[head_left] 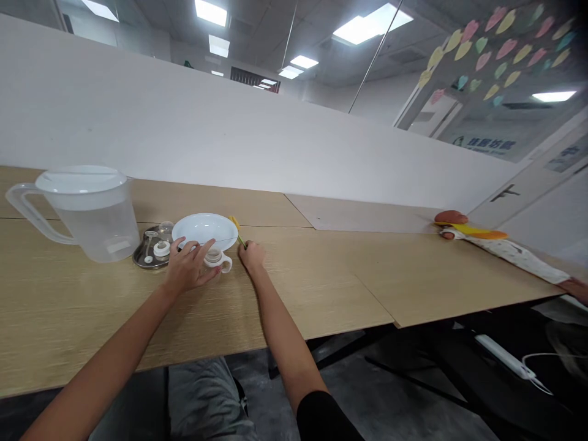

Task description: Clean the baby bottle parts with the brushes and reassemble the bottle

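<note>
My left hand (188,266) reaches over the table with thumb and index finger at a small clear bottle (214,257) that has a white handle on its right side. The bottle stands in front of a white bowl (202,228). In my right hand (252,254), closed just right of the bowl, is a thin brush (241,241) with a green stem and a yellow head (234,222) near the bowl's rim. Left of my left hand lies a metal tray (146,260) holding a white ring-shaped cap (162,248), a small white part with a stem and a clear dome-like piece (166,229).
A lidded translucent jug (98,214) stands on the left, its handle pointing left. The wooden table (321,275) meets a white partition (229,141) behind. At the far right, a patterned white sleeve (519,257) rests beside a yellow-orange item (482,231). A power strip (505,355) lies below.
</note>
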`<state>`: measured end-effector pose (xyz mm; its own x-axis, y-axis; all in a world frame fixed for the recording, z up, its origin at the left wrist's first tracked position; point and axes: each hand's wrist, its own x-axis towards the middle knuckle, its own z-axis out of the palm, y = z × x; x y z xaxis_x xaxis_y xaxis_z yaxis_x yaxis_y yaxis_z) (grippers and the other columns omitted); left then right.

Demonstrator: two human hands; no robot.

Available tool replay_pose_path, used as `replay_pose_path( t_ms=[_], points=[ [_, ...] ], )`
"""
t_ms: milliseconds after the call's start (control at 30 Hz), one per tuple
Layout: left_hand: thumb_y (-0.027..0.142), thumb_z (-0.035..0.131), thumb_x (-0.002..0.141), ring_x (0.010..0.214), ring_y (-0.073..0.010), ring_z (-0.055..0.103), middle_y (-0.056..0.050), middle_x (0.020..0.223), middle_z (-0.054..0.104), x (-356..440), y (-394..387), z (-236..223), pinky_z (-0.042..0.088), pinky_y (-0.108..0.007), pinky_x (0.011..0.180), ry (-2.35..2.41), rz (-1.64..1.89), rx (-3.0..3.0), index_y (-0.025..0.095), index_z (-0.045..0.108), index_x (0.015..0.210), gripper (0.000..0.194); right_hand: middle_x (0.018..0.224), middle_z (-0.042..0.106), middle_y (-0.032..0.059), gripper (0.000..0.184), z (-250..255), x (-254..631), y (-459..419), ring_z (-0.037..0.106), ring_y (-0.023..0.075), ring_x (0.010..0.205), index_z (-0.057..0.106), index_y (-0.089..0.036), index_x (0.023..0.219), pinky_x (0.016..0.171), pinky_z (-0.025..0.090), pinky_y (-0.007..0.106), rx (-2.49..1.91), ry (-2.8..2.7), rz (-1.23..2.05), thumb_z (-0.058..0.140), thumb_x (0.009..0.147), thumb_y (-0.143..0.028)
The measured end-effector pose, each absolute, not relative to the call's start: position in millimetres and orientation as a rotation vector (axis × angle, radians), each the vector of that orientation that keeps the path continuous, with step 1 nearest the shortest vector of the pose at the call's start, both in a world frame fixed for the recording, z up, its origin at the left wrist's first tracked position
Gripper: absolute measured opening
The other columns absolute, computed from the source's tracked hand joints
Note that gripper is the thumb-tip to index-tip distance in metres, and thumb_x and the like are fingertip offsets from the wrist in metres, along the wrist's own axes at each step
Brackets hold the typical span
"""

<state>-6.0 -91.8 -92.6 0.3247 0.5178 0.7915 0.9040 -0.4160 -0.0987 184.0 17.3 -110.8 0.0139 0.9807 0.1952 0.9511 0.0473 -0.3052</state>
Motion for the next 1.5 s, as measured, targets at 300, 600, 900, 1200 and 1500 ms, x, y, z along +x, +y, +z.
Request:
replay_pose_path(
  t_ms=[300, 600, 900, 1200, 1500],
  points=[
    [0.052, 0.058, 0.08, 0.095, -0.0285, 0.06, -0.011, 0.089, 0.069, -6.3, -94.0, -88.6, 0.026, -0.051, 0.104, -1.295, -0.89, -2.045, 0.018, 0.054, 0.13, 0.06, 0.098, 0.073, 0.0127, 0.034, -110.5, 184.1, 16.1, 0.069, 0.021, 0.09, 0.07, -0.018, 0.098, 0.072, 0.046, 0.027, -1.941, -1.999, 0.102, 0.041, 0.094, -0.036],
    [0.04, 0.047, 0.088, 0.093, -0.0232, 0.062, -0.008, 0.1, 0.071, -27.3, -93.9, -83.3, 0.027, -0.044, 0.103, -1.38, -1.253, -1.867, 0.017, 0.059, 0.119, 0.041, 0.1, 0.072, 0.0143, 0.036, -110.4, 185.2, 14.6, 0.068, 0.0226, 0.093, 0.07, -0.017, 0.1, 0.074, 0.045, 0.028, -1.951, -2.014, 0.123, 0.04, 0.095, -0.037],
    [0.028, 0.041, 0.086, 0.101, -0.0329, 0.056, -0.016, 0.109, 0.069, -69.7, -76.0, -89.2, 0.033, -0.045, 0.085, -2.106, -0.922, -1.549, 0.014, 0.07, 0.106, 0.037, 0.1, 0.072, 0.0114, 0.033, -110.7, 184.8, 15.6, 0.068, 0.0228, 0.094, 0.068, -0.02, 0.106, 0.073, 0.045, 0.028, -1.935, -1.998, 0.148, 0.043, 0.094, -0.039],
    [0.034, 0.034, 0.088, 0.099, -0.0359, 0.057, -0.022, 0.107, 0.066, -76.7, -73.9, -95.5, 0.038, -0.047, 0.082, -2.198, -0.758, -1.556, 0.01, 0.068, 0.107, 0.046, 0.096, 0.073, 0.0085, 0.035, -113.8, 182.5, 14.8, 0.067, 0.0198, 0.089, 0.07, -0.023, 0.102, 0.072, 0.042, 0.024, -1.794, -2.08, 0.152, 0.043, 0.094, -0.043],
    [0.046, 0.028, 0.09, 0.101, -0.0391, 0.055, -0.028, 0.102, 0.066, -83.9, -70.4, -105.9, 0.036, -0.048, 0.084, -2.284, -0.605, -1.545, 0.004, 0.068, 0.097, 0.059, 0.093, 0.072, 0.0064, 0.052, -105.4, 180.0, 8.5, 0.062, 0.016, 0.081, 0.067, -0.019, 0.101, 0.069, 0.036, 0.022, -1.645, -1.794, 0.175, 0.017, 0.101, -0.037]
  ],
)
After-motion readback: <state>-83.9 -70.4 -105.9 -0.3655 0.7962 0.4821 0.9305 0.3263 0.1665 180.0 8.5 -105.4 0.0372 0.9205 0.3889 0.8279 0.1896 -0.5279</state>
